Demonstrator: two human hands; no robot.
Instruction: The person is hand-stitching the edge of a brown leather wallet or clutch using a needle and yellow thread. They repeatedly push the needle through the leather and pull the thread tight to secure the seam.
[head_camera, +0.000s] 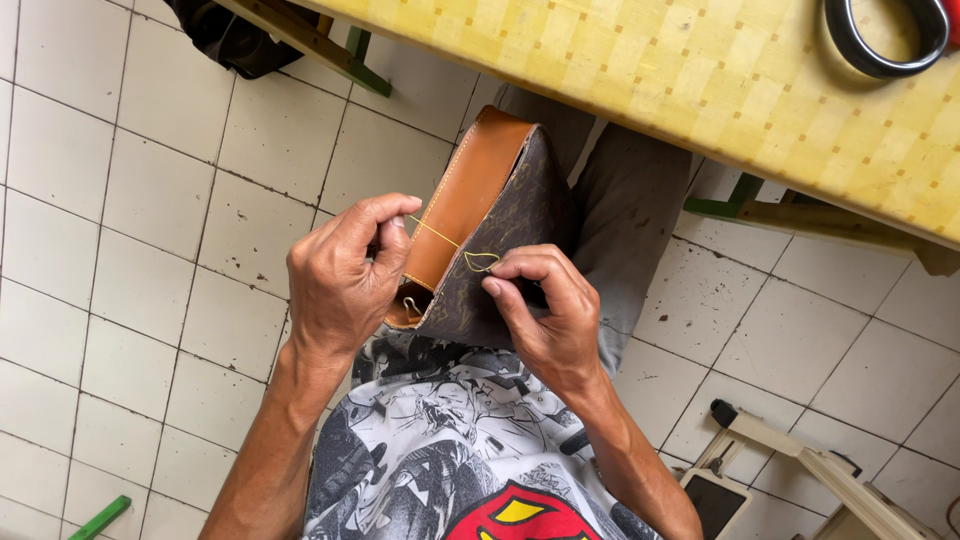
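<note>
A leather bag piece (500, 210), tan on the inside with a dark brown outer panel, rests on my lap under the table edge. My left hand (340, 275) pinches a yellow thread (436, 234) pulled taut across the tan side. My right hand (545, 310) grips the dark panel, fingers beside a small loop of the same thread (480, 261). A small metal ring (409, 304) shows at the bag's lower corner, next to my left fingers. White stitching runs along the tan edge.
A yellow checked tabletop (700, 70) on a green and wooden frame spans the top. A dark loop-shaped tool (885, 40) lies on it at the upper right. White floor tiles (140, 200) surround me. A pale wooden frame (800, 470) stands at the lower right.
</note>
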